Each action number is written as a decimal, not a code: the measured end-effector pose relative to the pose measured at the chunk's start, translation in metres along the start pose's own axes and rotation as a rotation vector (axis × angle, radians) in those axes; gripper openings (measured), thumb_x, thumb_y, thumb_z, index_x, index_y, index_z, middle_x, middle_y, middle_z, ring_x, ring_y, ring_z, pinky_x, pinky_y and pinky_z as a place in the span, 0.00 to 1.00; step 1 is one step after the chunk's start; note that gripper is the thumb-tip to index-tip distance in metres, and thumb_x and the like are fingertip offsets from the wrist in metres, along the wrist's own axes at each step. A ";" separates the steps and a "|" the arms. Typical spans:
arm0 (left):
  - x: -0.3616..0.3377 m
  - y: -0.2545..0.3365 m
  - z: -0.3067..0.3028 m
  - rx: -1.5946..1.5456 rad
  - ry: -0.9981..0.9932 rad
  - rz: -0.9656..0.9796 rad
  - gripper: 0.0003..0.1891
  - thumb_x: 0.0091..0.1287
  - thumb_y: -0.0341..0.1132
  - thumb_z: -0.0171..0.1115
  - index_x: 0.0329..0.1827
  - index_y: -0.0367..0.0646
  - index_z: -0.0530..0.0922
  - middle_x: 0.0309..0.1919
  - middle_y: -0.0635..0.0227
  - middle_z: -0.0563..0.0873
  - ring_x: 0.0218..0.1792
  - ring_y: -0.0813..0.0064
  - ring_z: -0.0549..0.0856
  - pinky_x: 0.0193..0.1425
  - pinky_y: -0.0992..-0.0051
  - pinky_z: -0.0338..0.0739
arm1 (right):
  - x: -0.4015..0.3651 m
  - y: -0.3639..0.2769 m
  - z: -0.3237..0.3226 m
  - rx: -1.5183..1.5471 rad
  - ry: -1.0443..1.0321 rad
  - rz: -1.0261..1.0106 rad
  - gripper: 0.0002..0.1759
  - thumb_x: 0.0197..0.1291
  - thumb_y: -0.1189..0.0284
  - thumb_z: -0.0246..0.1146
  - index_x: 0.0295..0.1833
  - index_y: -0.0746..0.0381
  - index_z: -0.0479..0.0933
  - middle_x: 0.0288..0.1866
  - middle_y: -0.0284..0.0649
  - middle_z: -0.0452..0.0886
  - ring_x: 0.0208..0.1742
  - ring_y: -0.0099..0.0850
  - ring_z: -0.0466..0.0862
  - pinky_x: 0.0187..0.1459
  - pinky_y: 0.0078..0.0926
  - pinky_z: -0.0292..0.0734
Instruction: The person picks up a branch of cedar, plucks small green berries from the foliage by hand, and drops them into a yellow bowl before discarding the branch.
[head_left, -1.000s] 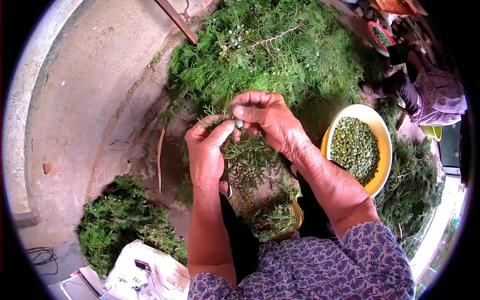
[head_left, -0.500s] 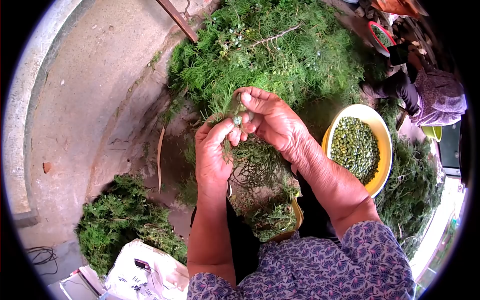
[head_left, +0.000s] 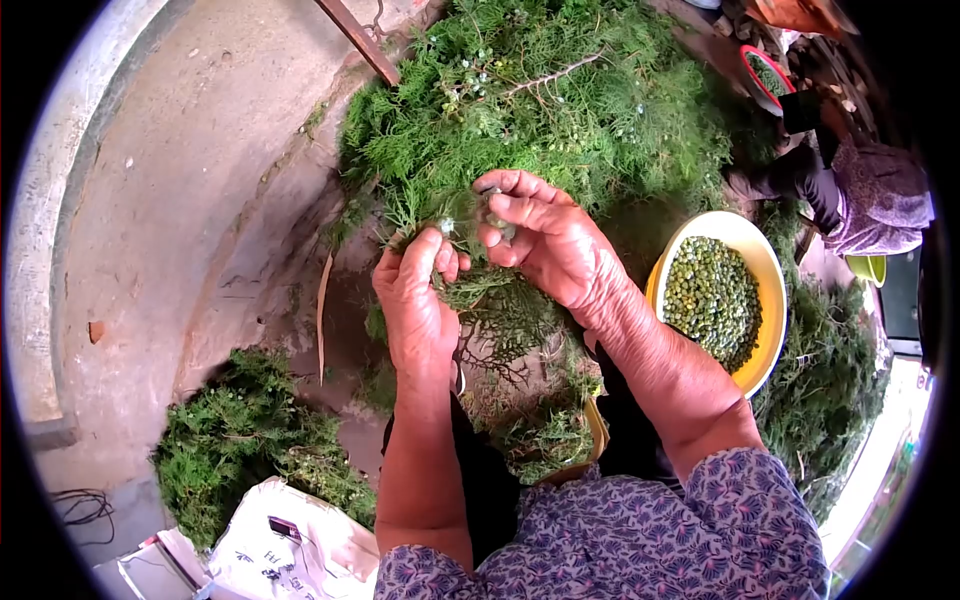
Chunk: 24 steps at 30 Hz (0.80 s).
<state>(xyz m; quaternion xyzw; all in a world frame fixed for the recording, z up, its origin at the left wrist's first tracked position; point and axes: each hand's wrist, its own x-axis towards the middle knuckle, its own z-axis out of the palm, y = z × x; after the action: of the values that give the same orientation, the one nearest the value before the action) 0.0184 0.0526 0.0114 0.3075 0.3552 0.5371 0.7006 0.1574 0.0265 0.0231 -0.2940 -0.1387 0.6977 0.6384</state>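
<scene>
My left hand (head_left: 415,305) is closed on a green conifer sprig (head_left: 482,284), whose fronds spread below and beside the fingers. A pale green cone (head_left: 446,226) shows at the tip of that thumb. To the right and slightly higher, my right hand (head_left: 558,240) has its fingers curled around small pale green cones (head_left: 497,215), partly hidden by the fingers. A small gap separates the two hands. Close to my right forearm stands a yellow basin (head_left: 772,315) holding a heap of green cones (head_left: 708,300).
A large heap of conifer branches (head_left: 560,110) lies ahead. Smaller piles sit at lower left (head_left: 240,440) and right (head_left: 825,380). A white sack (head_left: 290,545) is at lower left. Another person (head_left: 880,190) sits at upper right near a red-rimmed basin (head_left: 748,62).
My hands have moved apart: the left went slightly left and down with the sprig, and the right shifted a little right, with small cones in its fingers.
</scene>
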 end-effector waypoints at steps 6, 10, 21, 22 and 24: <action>-0.002 -0.004 0.007 0.147 -0.005 0.136 0.03 0.61 0.27 0.57 0.31 0.37 0.77 0.22 0.74 0.76 0.22 0.84 0.69 0.30 0.79 0.67 | 0.002 0.008 -0.003 -0.107 -0.044 0.016 0.09 0.59 0.76 0.60 0.46 0.64 0.75 0.31 0.35 0.78 0.29 0.24 0.78 0.29 0.18 0.74; 0.002 -0.008 0.001 0.111 0.108 0.160 0.01 0.61 0.26 0.59 0.32 0.40 0.77 0.27 0.76 0.78 0.28 0.86 0.72 0.36 0.82 0.66 | 0.000 0.010 -0.002 -0.201 -0.128 -0.049 0.10 0.58 0.75 0.62 0.45 0.64 0.75 0.31 0.36 0.80 0.31 0.23 0.80 0.30 0.17 0.74; -0.001 0.001 0.000 0.061 0.075 0.123 0.02 0.60 0.27 0.60 0.34 0.40 0.77 0.28 0.73 0.80 0.28 0.82 0.76 0.33 0.84 0.68 | 0.006 0.008 -0.006 0.037 -0.070 0.041 0.11 0.60 0.76 0.58 0.48 0.66 0.73 0.34 0.37 0.78 0.33 0.26 0.79 0.35 0.22 0.77; 0.001 -0.001 -0.003 0.056 0.023 0.107 0.02 0.61 0.27 0.60 0.34 0.38 0.77 0.27 0.72 0.80 0.27 0.81 0.75 0.33 0.83 0.68 | 0.006 0.008 -0.005 0.036 -0.069 0.041 0.11 0.60 0.76 0.58 0.48 0.66 0.73 0.34 0.37 0.78 0.33 0.26 0.79 0.35 0.22 0.77; 0.002 -0.001 -0.004 0.053 -0.033 0.088 0.02 0.61 0.27 0.59 0.34 0.37 0.77 0.26 0.71 0.79 0.26 0.80 0.75 0.32 0.83 0.68 | 0.005 0.008 -0.004 -0.122 0.020 0.043 0.11 0.59 0.75 0.60 0.47 0.66 0.74 0.33 0.36 0.78 0.32 0.25 0.79 0.34 0.21 0.76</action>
<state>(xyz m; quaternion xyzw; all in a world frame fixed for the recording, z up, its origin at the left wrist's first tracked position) 0.0164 0.0540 0.0079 0.3499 0.3439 0.5526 0.6738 0.1529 0.0296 0.0141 -0.3424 -0.1682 0.6983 0.6056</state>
